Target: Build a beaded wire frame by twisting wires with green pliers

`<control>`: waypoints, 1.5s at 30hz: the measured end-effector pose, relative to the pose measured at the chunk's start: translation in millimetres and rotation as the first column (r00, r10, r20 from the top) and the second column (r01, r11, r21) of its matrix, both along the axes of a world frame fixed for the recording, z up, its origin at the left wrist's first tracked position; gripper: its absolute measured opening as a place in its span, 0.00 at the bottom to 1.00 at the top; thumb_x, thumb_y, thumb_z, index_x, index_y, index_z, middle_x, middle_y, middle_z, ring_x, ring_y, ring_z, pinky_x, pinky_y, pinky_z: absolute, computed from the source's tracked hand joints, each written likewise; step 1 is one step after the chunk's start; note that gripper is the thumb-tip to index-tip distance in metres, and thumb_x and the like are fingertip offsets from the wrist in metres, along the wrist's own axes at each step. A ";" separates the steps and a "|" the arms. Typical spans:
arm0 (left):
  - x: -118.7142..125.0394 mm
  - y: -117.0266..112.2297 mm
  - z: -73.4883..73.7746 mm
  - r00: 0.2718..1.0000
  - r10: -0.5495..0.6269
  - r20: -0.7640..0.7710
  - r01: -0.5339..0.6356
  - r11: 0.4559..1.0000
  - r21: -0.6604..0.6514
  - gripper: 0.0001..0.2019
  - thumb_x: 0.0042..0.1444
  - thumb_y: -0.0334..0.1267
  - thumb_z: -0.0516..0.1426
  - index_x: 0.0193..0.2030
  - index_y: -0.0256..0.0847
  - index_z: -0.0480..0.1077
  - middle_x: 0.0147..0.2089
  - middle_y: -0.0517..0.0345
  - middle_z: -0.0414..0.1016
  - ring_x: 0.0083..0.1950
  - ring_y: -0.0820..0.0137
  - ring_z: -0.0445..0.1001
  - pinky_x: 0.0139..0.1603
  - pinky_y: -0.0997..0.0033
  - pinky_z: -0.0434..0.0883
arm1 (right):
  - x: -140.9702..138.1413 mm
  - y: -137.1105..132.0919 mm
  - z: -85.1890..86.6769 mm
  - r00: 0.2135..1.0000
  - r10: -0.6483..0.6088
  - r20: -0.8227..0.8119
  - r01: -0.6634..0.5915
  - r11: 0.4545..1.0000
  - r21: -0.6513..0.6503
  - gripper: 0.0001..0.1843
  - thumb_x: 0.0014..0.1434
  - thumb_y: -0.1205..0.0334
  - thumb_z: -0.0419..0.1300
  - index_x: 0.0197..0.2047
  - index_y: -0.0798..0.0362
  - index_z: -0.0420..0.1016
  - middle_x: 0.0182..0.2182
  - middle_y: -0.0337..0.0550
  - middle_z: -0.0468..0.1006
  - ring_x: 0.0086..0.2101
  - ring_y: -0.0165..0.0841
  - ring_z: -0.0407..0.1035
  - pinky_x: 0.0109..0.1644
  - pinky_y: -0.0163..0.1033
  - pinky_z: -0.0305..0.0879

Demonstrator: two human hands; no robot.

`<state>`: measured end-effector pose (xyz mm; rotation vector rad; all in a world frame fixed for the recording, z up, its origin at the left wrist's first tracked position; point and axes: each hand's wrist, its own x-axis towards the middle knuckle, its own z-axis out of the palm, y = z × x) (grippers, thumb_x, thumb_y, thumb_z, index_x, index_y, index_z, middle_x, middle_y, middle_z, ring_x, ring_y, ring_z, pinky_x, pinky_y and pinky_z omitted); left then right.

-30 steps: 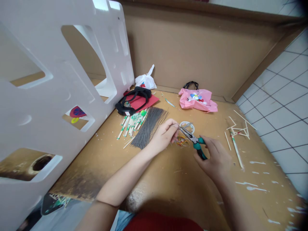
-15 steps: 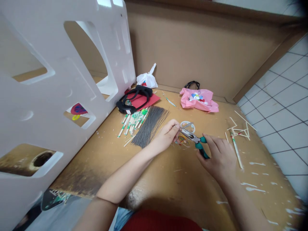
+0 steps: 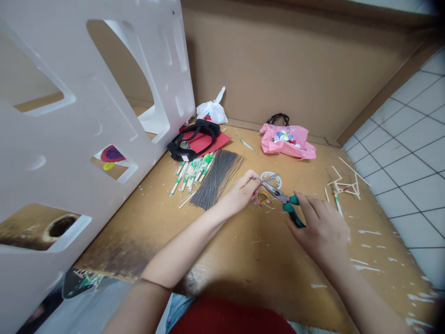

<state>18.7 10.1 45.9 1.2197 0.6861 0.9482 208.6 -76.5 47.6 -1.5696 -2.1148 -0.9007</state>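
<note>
My right hand grips the green handles of a pair of pliers, whose metal jaws point up-left. My left hand is closed in a pinch at the jaw tips, on a thin wire too small to see clearly. Just below the jaws lies a small tangle of coloured rubber bands. A small clear round lid sits behind the pliers. A fan of thin grey wires lies left of my left hand on the brown board.
A big white foam panel with cut-outs stands at the left. Green-and-white sticks, a black strap on red paper, a white bag and a pink bag lie at the back. Wooden sticks lie at the right, beside tiled floor.
Both hands and the pliers stay together at the same spot; the view has shifted slightly. The right hand has slid a little to the right on the handles.
</note>
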 end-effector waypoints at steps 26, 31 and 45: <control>-12.3 3.0 4.6 0.984 0.021 -0.177 0.010 0.985 0.174 0.04 0.57 0.32 0.54 0.33 0.34 0.68 0.29 0.56 0.77 0.30 0.75 0.75 0.35 0.75 0.71 | 18.3 5.8 -2.0 1.000 0.021 -0.011 -0.021 1.000 -0.019 0.21 0.54 0.56 0.59 0.50 0.54 0.71 0.34 0.45 0.77 0.33 0.37 0.67 0.34 0.41 0.57; -10.2 3.2 2.5 0.994 -0.009 -0.111 0.019 0.996 0.091 0.04 0.57 0.32 0.55 0.33 0.33 0.69 0.30 0.54 0.78 0.31 0.75 0.77 0.36 0.74 0.73 | 12.0 1.4 -7.8 0.998 -0.009 -0.065 0.006 0.999 -0.032 0.22 0.54 0.57 0.59 0.52 0.55 0.69 0.36 0.47 0.77 0.35 0.38 0.67 0.36 0.41 0.59; -10.5 -0.1 5.1 0.995 -0.085 -0.043 0.086 0.996 0.023 0.08 0.57 0.37 0.56 0.34 0.32 0.70 0.32 0.51 0.79 0.30 0.75 0.77 0.35 0.74 0.73 | 14.2 -3.1 -8.7 1.000 -0.011 0.003 0.011 0.998 0.066 0.24 0.55 0.58 0.60 0.55 0.54 0.67 0.35 0.45 0.78 0.33 0.37 0.66 0.35 0.41 0.56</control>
